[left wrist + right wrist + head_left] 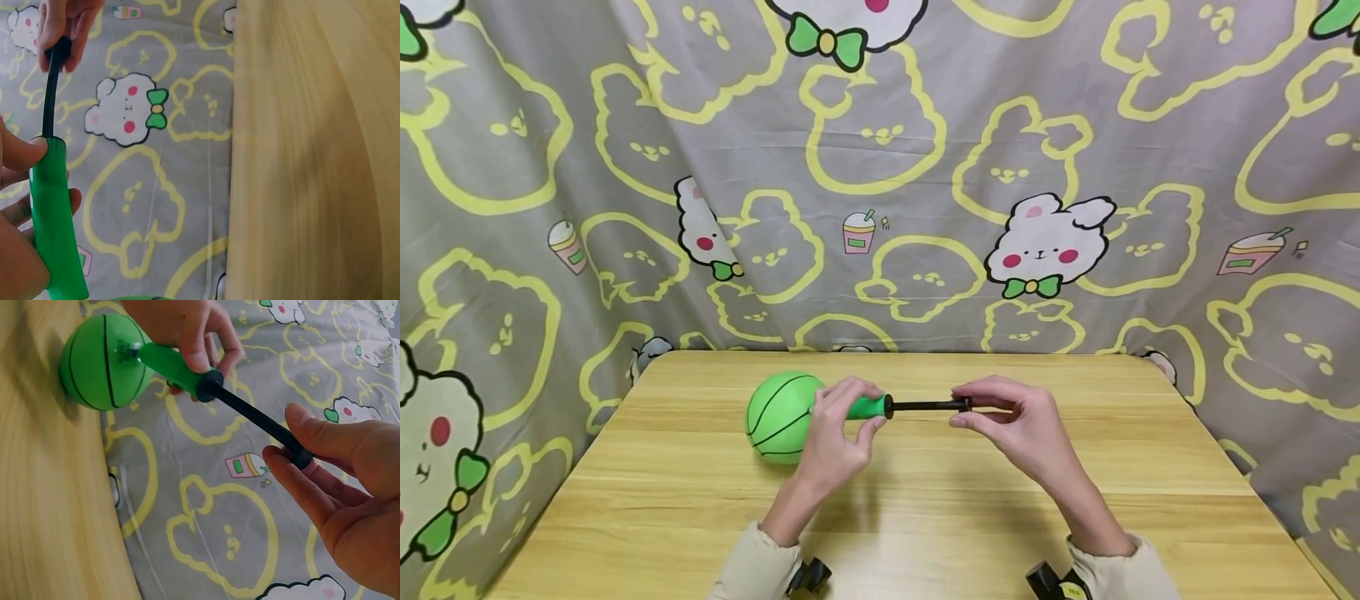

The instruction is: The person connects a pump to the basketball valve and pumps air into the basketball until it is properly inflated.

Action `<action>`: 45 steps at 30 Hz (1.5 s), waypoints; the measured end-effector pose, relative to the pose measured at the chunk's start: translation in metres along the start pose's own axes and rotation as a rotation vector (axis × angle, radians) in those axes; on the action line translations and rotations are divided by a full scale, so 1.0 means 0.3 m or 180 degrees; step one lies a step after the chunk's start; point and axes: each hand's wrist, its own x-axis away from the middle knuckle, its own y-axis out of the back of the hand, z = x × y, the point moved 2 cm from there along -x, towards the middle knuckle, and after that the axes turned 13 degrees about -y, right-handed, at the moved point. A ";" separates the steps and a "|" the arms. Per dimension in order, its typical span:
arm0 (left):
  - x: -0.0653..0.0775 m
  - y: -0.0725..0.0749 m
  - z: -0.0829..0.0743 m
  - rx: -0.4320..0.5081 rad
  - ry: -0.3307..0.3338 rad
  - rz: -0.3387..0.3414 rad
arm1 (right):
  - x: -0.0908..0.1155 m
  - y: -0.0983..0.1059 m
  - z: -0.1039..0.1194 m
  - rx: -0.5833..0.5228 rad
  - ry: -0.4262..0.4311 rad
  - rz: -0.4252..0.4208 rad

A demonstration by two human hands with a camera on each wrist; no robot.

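Note:
A green ball (778, 421) with black basketball lines sits at the left of the table. Joined to it by the nozzle is a small hand pump with a green barrel (172, 367) and a black rod (928, 406). My left hand (835, 437) grips the barrel, thumb and fingers on opposite sides of it near its black collar. At the far end of the drawn-out rod, my right hand (1018, 421) pinches the black end knob (302, 457) between thumb and fingers. The left wrist view shows the barrel (57, 219) close up, with the ball mostly out of frame.
The wooden table (925, 517) spreads beneath both hands. A grey curtain (925, 167) with yellow bear outlines and white rabbits hangs behind it and along its sides. Each sleeve cuff has a black camera mount (808, 575) at the wrist.

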 end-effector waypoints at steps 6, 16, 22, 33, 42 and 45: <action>0.003 -0.012 -0.013 -0.0011 -0.0016 0.0035 | -0.001 -0.047 -0.010 -0.0026 0.0052 -0.0044; 0.004 -0.033 -0.037 0.0057 0.0007 0.0131 | 0.003 -0.101 -0.028 -0.0076 0.0200 -0.0083; 0.011 -0.054 -0.051 0.0066 -0.0031 0.0195 | 0.003 -0.137 -0.041 -0.0073 0.0196 -0.0037; 0.018 -0.053 -0.034 0.0216 -0.0052 0.0242 | 0.001 -0.120 -0.023 0.0041 0.0047 0.0222; 0.015 -0.033 -0.004 0.0168 -0.0085 0.0107 | 0.002 -0.046 0.005 0.0116 -0.0034 0.0253; 0.011 -0.027 0.000 0.0165 -0.0095 0.0079 | 0.004 -0.017 0.009 0.0120 -0.0027 0.0240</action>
